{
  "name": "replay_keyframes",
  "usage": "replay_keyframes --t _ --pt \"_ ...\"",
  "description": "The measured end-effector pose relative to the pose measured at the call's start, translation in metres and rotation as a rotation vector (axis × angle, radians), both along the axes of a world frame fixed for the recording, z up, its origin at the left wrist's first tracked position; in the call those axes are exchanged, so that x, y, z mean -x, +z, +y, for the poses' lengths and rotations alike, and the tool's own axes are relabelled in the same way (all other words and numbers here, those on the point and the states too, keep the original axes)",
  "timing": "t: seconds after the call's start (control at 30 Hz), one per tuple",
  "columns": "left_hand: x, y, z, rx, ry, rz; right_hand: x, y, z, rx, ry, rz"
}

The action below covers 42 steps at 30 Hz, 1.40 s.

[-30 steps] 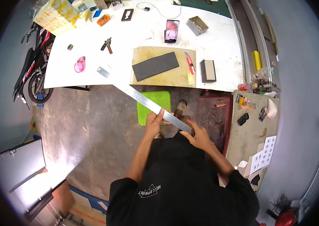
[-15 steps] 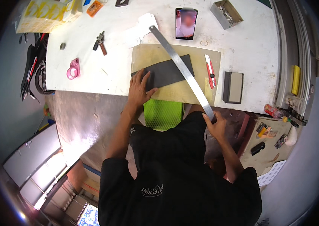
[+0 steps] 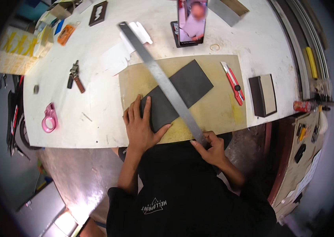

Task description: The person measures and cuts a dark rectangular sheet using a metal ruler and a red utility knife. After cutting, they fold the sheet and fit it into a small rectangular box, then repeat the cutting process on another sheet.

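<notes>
My left hand (image 3: 139, 124) lies with spread fingers on the left end of a black rectangular sheet (image 3: 196, 83). My right hand (image 3: 212, 149) pinches the near end of a long steel ruler (image 3: 169, 89) at the table's front edge. The ruler slants far left across the sheet, and its far end reaches over a white cut paper piece (image 3: 117, 55). Beneath the sheet is a yellowish cutting mat (image 3: 214, 114). On the mat's right side rests a red utility knife (image 3: 234, 85), its blade end pointing away from me.
Right of the mat sits a dark box with a beige panel (image 3: 269, 94). A phone (image 3: 190, 23) stands at the back beside a grey box (image 3: 230, 12). Leftward lie a pink tape dispenser (image 3: 49, 118), keys (image 3: 75, 77) and an orange packet (image 3: 66, 34).
The ruler has shifted left along the black sheet, nearer my left hand. The sheet has turned, its right end swinging away from me. My view has moved closer over the table.
</notes>
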<state>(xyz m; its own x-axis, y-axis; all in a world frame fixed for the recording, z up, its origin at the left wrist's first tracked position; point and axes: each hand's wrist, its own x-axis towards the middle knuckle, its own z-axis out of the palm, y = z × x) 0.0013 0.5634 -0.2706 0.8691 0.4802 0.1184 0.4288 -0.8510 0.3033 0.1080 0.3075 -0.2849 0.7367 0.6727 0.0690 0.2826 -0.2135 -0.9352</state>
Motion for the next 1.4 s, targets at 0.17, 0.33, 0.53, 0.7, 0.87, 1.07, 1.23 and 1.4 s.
replay_keyframes --t 0.17,0.33,0.53,0.7,0.87,1.07,1.23,1.4 --pt "0.011 -0.004 -0.002 -0.025 -0.023 -0.053 0.027 0.021 -0.015 0.106 0.064 -0.1" --pt "0.025 -0.007 0.01 -0.011 -0.029 -0.047 0.06 0.013 -0.056 0.15 0.132 -0.13" --pt "0.047 0.0 0.023 0.382 -0.136 -0.292 0.081 0.002 -0.054 0.028 0.077 -0.282" --pt "0.053 0.009 0.017 0.363 0.064 -0.431 0.076 0.005 -0.058 0.152 0.12 -0.25" --pt "0.02 0.012 -0.01 0.21 0.016 -0.299 0.066 0.0 -0.056 0.149 0.048 -0.259" --pt "0.006 -0.004 -0.014 0.03 0.015 -0.113 0.061 0.002 -0.058 0.257 0.069 -0.193" --pt "0.003 -0.006 -0.014 0.02 0.011 -0.103 0.06 0.006 -0.057 0.288 0.076 -0.142" --pt "0.002 -0.005 -0.015 0.004 0.013 -0.098 0.06 0.004 -0.055 0.259 0.076 -0.14"
